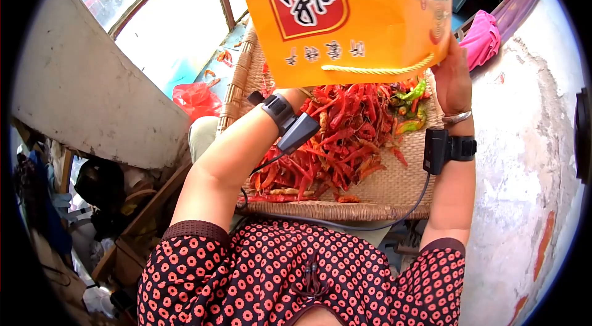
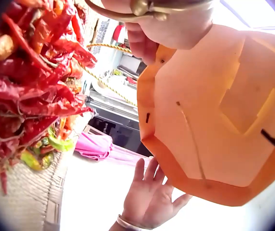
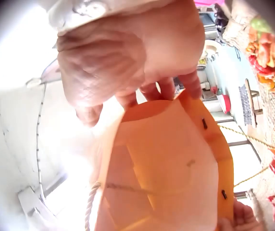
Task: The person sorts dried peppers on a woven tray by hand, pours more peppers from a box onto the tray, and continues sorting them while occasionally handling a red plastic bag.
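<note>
An orange paper gift bag (image 1: 388, 12), printed with a red panel and black characters, hangs mouth toward me over a heap of dried red chillies (image 1: 345, 135). Its pale inside shows in both wrist views. A twisted yellow rope handle (image 1: 376, 71) lies across its near face. My left hand (image 2: 178, 31) grips the bag at its rim; in the head view the bag hides most of that hand. On the opposite side my right hand (image 1: 454, 82) rests against the bag's edge, fingers extended and thumb spread, as the left wrist view shows.
The chillies lie on a woven tray (image 1: 401, 187) in front of me, some green ones (image 1: 412, 107) at its right. A red plastic bag (image 1: 196, 101) sits left of it. Pink cloth (image 1: 481, 39) hangs at the right near a white wall (image 1: 524, 141).
</note>
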The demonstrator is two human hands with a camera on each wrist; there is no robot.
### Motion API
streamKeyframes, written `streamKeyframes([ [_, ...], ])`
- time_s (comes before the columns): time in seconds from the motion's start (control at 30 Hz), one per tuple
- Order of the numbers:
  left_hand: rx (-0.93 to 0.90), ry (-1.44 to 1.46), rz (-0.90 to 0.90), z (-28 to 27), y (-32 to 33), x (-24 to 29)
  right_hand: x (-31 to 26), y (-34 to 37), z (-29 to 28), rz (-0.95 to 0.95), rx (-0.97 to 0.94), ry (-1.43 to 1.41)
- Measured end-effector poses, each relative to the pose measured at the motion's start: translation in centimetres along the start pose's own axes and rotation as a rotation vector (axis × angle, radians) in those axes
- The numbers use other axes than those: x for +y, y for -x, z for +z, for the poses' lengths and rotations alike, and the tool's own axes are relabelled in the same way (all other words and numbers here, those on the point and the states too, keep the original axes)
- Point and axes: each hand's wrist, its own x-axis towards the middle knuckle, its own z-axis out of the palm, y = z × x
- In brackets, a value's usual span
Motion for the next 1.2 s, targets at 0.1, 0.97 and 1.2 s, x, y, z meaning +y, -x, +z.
streamKeyframes([
  [0.1, 0.003, -0.004, 0.018, 0.4, -0.2, 0.6, 1.1, 0.4, -1.7, 0.001, 0.232, 0.029],
  [0.97, 0.242, -0.017, -0.418, 1.2, 1.6, 9.5, 6.2, 5.5, -0.6, 0.373, 0.117, -0.551],
  [1.2, 0.234, 0.132, -0.274, -2.9, 0.8, 14.8, 8.2, 6.1, -0.3, 0.491, 0.261, -0.455],
])
